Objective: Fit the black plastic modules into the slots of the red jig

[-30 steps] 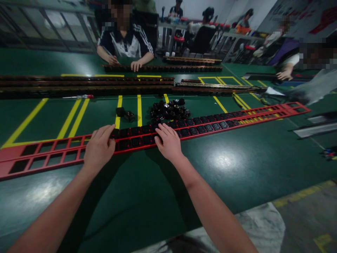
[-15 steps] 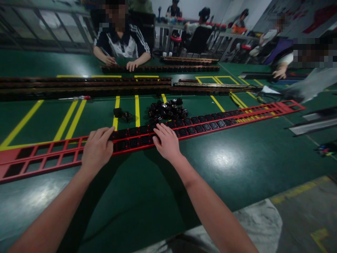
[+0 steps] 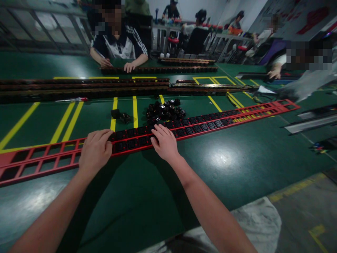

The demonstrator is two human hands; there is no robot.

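Note:
A long red frame [image 3: 5, 160] with two rows of square openings lies slantwise across the green table. Black square sockets [image 3: 131, 143] fill its middle stretch, while openings toward both ends have none. My left hand [image 3: 95, 151] is over the frame at the left end of the filled stretch, fingers curled and their tips partly hidden, so what they hold cannot be made out. My right hand [image 3: 165, 142] rests on the sockets farther right, fingers stretched out. Just behind the frame is a pile of loose black parts [image 3: 165, 110], with a few more black pieces [image 3: 121, 116] to its left.
Long dark strips [image 3: 84, 86] lie across the table behind the pile, a red-handled screwdriver [image 3: 83, 99] near them. A person [image 3: 119, 42] works across the table on another strip [image 3: 158, 69]. Another person's hand [image 3: 275, 72] is at the far right, near metal rails [image 3: 310, 123].
The whole view has shifted slightly, moving the scene a little to the left. Both hands stay at about the same places on the frame.

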